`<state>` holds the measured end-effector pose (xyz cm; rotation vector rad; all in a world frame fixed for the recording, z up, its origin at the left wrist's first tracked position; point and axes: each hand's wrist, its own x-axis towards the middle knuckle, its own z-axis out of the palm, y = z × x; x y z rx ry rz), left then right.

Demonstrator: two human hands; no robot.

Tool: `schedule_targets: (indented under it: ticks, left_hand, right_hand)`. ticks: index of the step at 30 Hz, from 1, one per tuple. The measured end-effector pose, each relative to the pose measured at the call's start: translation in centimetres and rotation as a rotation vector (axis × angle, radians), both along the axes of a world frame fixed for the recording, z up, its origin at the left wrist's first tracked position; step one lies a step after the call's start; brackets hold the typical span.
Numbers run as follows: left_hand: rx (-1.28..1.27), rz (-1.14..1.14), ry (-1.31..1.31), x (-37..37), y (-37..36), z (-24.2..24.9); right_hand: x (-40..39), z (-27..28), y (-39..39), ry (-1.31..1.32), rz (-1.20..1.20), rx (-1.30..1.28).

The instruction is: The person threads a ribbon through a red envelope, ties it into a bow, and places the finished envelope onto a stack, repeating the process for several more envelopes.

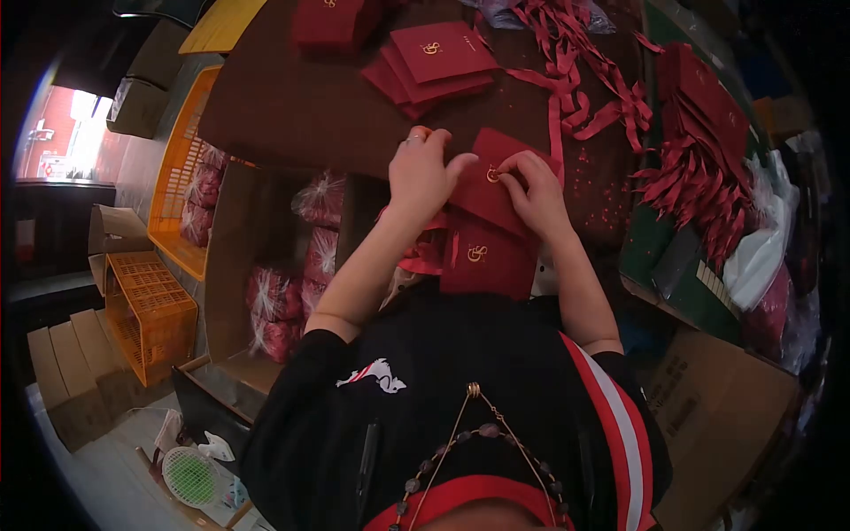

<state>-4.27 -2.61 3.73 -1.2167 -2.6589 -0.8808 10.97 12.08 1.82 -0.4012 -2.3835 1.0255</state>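
A dark red card or pouch with a gold logo [498,146] lies on the brown cloth in front of me. My right hand [534,196] rests over its right part, thumb and index finger pinched together at the gold logo; whatever sits between the fingertips is too small to name. My left hand [425,171] is raised just left of it, thumb apart from the bent fingers, with nothing seen in it. Nearer my body lies another red piece with the same logo [478,257]. Red ribbon [427,252] shows beneath my left wrist.
Red pieces lie stacked [440,53] at the far side of the brown cloth [292,106]. Loose red ribbons [575,71] tangle beyond my right hand. More red pieces with ribbons [708,106] lie at right. A cardboard box [235,265] with wrapped red bundles stands at left.
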Motion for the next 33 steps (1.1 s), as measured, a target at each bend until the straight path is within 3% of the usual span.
schedule_targets:
  ticks: [1,5,10,19,33]
  left_hand:
    - [-0.118,-0.031,-0.101,0.0,1.0,-0.4]
    - [-0.231,-0.047,-0.054,1.5,2.7,-1.4]
    - [-0.033,-0.019,-0.346,1.1,2.1,-2.4]
    - [0.075,-0.051,-0.6,0.8,1.3,-1.7]
    - [0.221,-0.081,-0.415,2.5,0.8,-1.7]
  right_hand:
    - [-0.1,-0.2,0.0,0.004,0.004,0.019]
    - [-0.2,-0.9,0.1,0.006,-0.001,0.063]
    - [-0.6,-1.2,0.0,0.019,-0.067,0.053]
    - [-1.9,-0.5,-0.1,0.1,-0.124,0.032]
    - [-3.1,-0.6,-0.1,0.088,-0.069,0.312]
